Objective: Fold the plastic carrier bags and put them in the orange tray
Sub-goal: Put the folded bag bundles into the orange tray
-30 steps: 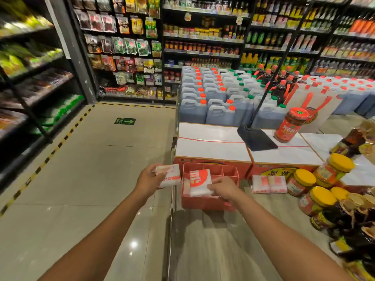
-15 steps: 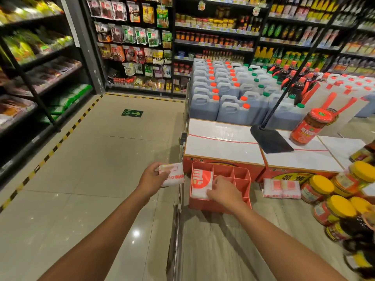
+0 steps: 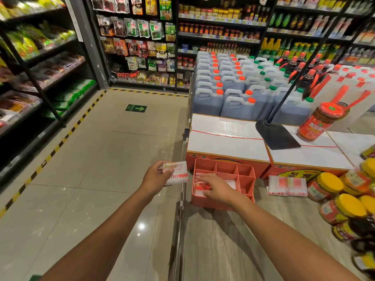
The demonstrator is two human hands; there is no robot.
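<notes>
Press the folded bag [image 3: 199,185] flat into the orange tray [image 3: 205,204] with your flat-fingered right hand [image 3: 218,188] before adding the second bag [image 3: 178,171] your left hand [image 3: 155,176] grips.

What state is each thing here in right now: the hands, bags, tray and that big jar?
Left hand: grips the held bag.
Held bag: folded, left of the tray.
Right hand: rests on the tray bag.
Tray bag: lying in the near-left compartment.
Tray: open-topped, on the counter.
Spare bags: folded, flat on the counter.
Jar: lid on.
</notes>
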